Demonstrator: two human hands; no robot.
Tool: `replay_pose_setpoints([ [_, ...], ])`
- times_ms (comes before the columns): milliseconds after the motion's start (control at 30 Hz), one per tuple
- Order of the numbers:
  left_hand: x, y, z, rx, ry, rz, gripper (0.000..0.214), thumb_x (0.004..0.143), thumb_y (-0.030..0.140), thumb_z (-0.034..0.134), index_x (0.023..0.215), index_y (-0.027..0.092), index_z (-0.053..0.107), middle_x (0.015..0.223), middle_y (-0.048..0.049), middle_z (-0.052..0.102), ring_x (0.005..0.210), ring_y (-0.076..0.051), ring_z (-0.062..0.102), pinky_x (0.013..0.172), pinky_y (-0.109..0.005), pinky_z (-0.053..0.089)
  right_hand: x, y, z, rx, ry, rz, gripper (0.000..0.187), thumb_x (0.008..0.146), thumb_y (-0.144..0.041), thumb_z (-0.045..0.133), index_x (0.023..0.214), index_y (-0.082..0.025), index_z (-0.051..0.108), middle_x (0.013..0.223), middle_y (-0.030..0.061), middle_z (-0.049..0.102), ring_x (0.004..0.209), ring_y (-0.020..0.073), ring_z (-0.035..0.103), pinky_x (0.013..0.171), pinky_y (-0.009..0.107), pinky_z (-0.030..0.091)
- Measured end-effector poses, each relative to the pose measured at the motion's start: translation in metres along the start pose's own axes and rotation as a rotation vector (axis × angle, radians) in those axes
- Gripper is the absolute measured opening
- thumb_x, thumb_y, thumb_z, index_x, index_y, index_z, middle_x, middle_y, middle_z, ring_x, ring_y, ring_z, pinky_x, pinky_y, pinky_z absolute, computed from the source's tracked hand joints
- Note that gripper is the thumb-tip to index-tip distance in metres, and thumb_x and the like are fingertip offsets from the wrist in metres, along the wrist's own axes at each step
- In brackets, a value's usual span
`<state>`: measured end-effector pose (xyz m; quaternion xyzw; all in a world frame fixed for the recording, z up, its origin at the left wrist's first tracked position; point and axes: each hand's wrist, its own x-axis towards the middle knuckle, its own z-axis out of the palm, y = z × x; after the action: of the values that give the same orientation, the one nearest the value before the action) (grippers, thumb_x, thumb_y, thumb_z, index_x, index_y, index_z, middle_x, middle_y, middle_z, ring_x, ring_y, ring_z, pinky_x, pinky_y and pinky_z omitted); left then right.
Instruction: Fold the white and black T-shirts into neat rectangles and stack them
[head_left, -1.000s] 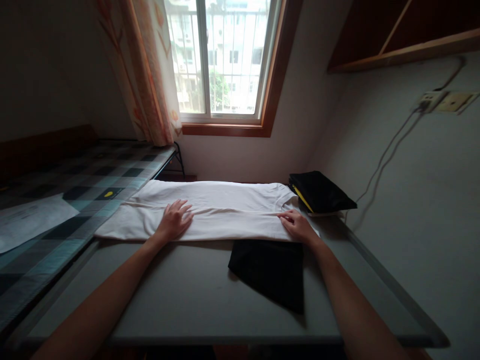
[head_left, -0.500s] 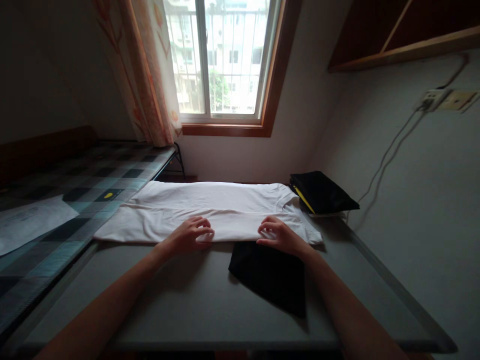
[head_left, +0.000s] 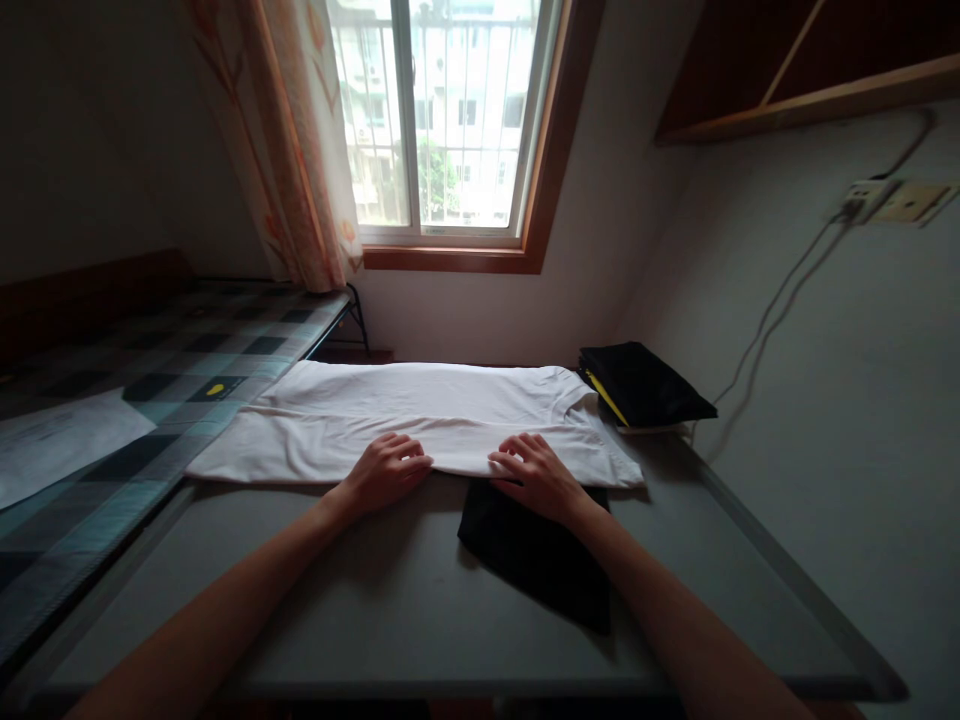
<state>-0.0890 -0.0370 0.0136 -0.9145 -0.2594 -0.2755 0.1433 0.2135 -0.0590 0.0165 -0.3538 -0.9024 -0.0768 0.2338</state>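
Observation:
A white T-shirt [head_left: 450, 390] lies folded lengthwise across the table, with its near layer wrinkled. At the middle of its near edge, my left hand [head_left: 388, 470] is closed, thumb and fingers pinching the cloth. A short way to the right, my right hand [head_left: 536, 475] grips the same edge, its fingers curled over the top and its thumb low. Between the two hands the edge is slightly raised. Under my right hand and forearm lies a flat black cloth [head_left: 532, 555], partly covered by the shirt's edge.
Black folded clothes [head_left: 645, 385] with a yellow strip are stacked at the table's far right corner. To the left is a checked mattress [head_left: 262, 345] with a sheet of paper [head_left: 71, 440] on it. A cord [head_left: 772, 310] hangs down the right wall beside the grey table [head_left: 360, 620].
My right hand has moved left along the shirt's near edge, closer to my left hand. Both hands have closed on the cloth, and the edge between them has lifted a little.

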Motion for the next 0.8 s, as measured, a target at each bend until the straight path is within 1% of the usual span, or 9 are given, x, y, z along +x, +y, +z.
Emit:
replay_pose_setpoints([
  [133, 0.0, 0.0, -0.001, 0.019, -0.003, -0.024, 0.018, 0.094, 0.023, 0.051, 0.088, 0.023, 0.068, 0.077, -0.001, 0.065, 0.07, -0.013, 0.056, 0.071, -0.028, 0.041, 0.002, -0.003, -0.001, -0.094, 0.043, -0.028, 0.008, 0.089, -0.023, 0.06, 0.093, -0.021, 0.066, 0.094, 0.0056, 0.063, 0.087, 0.019, 0.05, 0.083, 0.033, 0.036],
  [233, 0.0, -0.002, -0.002, 0.008, -0.016, -0.018, 0.019, 0.095, 0.023, 0.05, 0.085, 0.022, 0.067, 0.076, -0.0006, 0.064, 0.068, -0.013, 0.055, 0.069, -0.028, 0.041, 0.002, -0.002, -0.002, -0.132, 0.055, -0.045, 0.01, 0.087, -0.017, 0.059, 0.093, -0.021, 0.066, 0.092, 0.0047, 0.064, 0.085, 0.0184, 0.049, 0.082, 0.032, 0.035],
  [367, -0.001, -0.005, -0.004, -0.047, -0.06, 0.03, 0.02, 0.095, 0.023, 0.049, 0.084, 0.021, 0.066, 0.078, -0.0008, 0.064, 0.067, -0.012, 0.055, 0.067, -0.026, 0.041, 0.002, 0.0, -0.002, -0.158, 0.018, -0.081, 0.011, 0.085, -0.017, 0.062, 0.095, -0.021, 0.065, 0.094, 0.0051, 0.063, 0.087, 0.0193, 0.049, 0.082, 0.033, 0.035],
  [500, -0.001, -0.005, -0.004, -0.051, -0.108, 0.031, 0.022, 0.096, 0.024, 0.048, 0.082, 0.02, 0.065, 0.079, -0.0017, 0.064, 0.069, -0.012, 0.055, 0.068, -0.026, 0.042, 0.001, 0.001, 0.001, -0.19, -0.015, -0.102, 0.011, 0.086, -0.017, 0.061, 0.096, -0.021, 0.064, 0.094, 0.0051, 0.063, 0.087, 0.0196, 0.05, 0.081, 0.033, 0.035],
  [600, -0.001, -0.006, -0.005, -0.007, -0.128, 0.058, 0.023, 0.096, 0.023, 0.047, 0.081, 0.019, 0.064, 0.08, -0.0021, 0.064, 0.07, -0.013, 0.055, 0.069, -0.027, 0.042, 0.001, 0.001, 0.004, -0.22, -0.015, -0.111, 0.012, 0.089, -0.016, 0.057, 0.098, -0.02, 0.064, 0.091, 0.0054, 0.063, 0.085, 0.0192, 0.05, 0.078, 0.033, 0.035],
  [700, -0.002, -0.011, -0.012, 0.046, -0.164, 0.12, 0.024, 0.097, 0.021, 0.045, 0.083, 0.019, 0.064, 0.081, -0.0024, 0.064, 0.071, -0.014, 0.055, 0.069, -0.028, 0.043, 0.001, 0.0, 0.006, -0.258, -0.023, -0.126, 0.015, 0.092, -0.015, 0.052, 0.099, -0.019, 0.064, 0.088, 0.0059, 0.063, 0.082, 0.019, 0.05, 0.076, 0.033, 0.035],
  [800, -0.011, -0.021, -0.024, 0.066, -0.208, 0.157, 0.022, 0.097, 0.018, 0.044, 0.087, 0.018, 0.064, 0.083, -0.0033, 0.064, 0.072, -0.014, 0.056, 0.072, -0.028, 0.044, -0.001, 0.001, 0.003, -0.292, -0.035, -0.121, 0.018, 0.093, -0.014, 0.051, 0.104, -0.019, 0.064, 0.09, 0.0061, 0.064, 0.082, 0.0195, 0.051, 0.076, 0.033, 0.035],
])
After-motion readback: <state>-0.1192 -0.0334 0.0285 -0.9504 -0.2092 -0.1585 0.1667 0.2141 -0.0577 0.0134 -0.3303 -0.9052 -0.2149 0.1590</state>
